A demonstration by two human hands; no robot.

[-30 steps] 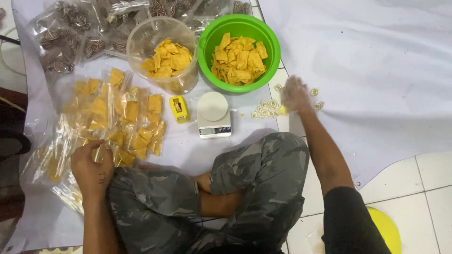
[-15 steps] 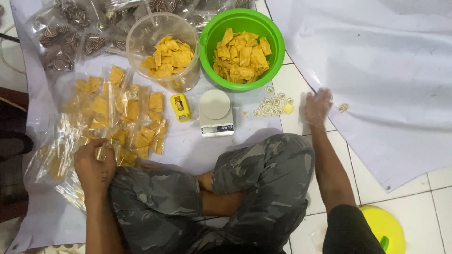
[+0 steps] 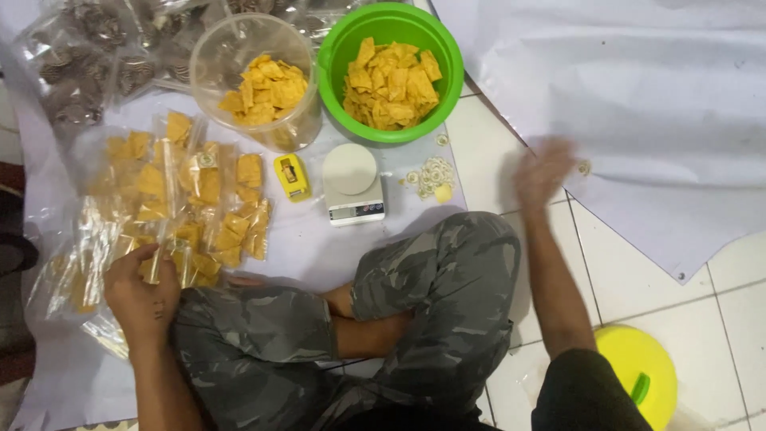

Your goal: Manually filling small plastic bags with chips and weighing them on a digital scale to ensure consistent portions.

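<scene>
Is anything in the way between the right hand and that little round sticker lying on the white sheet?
No, nothing visible is in the way. The right hand is blurred over the edge of the white sheet, and the little round sticker lies just beside its fingers on bare sheet. The left hand rests far off on the bags of chips.

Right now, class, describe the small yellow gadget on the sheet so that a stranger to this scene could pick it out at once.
Start at the green bowl of yellow chips at the top, then drop to the white kitchen scale below it. Immediately left of the scale, apart from it, lies the small yellow gadget. It is solid and boxy, unlike the flat clear packets of chips spread to its left.
</scene>
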